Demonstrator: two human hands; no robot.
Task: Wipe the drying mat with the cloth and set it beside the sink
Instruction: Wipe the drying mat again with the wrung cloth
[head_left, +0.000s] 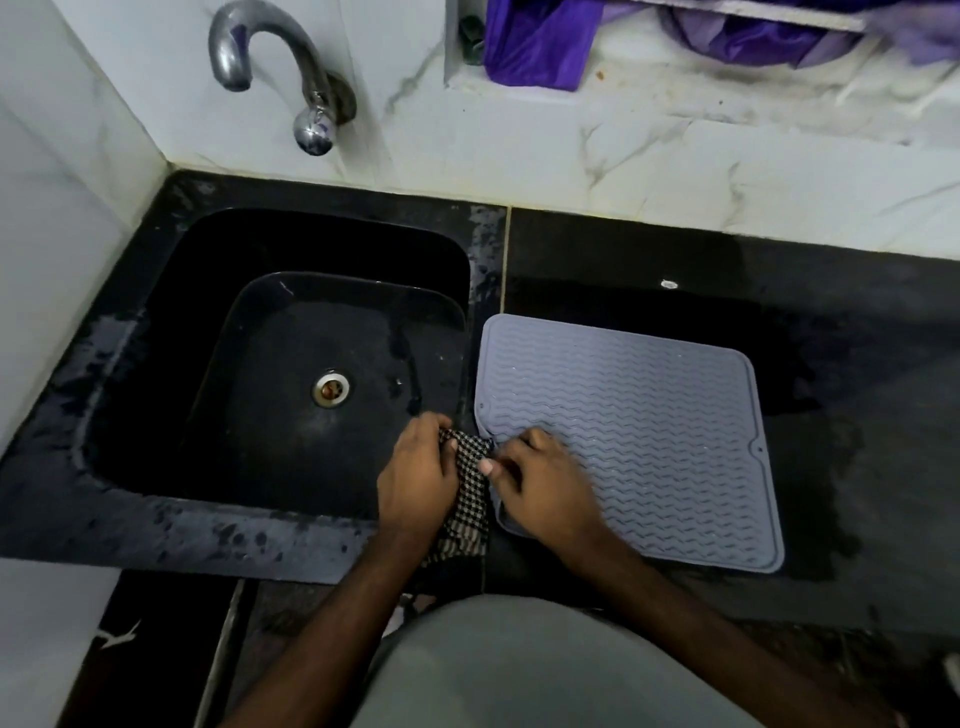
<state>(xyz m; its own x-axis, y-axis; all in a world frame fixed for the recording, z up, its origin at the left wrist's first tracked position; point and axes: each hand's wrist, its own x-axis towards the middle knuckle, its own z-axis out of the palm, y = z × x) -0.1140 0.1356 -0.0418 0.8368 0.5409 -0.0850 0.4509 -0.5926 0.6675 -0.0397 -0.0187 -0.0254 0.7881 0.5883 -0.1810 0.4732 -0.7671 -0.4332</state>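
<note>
**Mat and cloth at the sink's right rim**

At the table's front edge, just right of the sink (291, 364): grey mat (634, 436) lies flat on the black table (857, 415), its left edge beside the sink rim. Left hand (415, 478) grips the checked cloth (470, 499). Right hand (545, 488) pinches the cloth too, resting on the mat's near-left corner.

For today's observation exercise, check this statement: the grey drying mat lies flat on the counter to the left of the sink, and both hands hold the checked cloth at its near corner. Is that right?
Not quite. The head view shows the drying mat lying to the right of the sink, not the left. The rest stands: it lies flat on the counter, and the left hand and right hand hold the checked cloth at its near corner.
</note>
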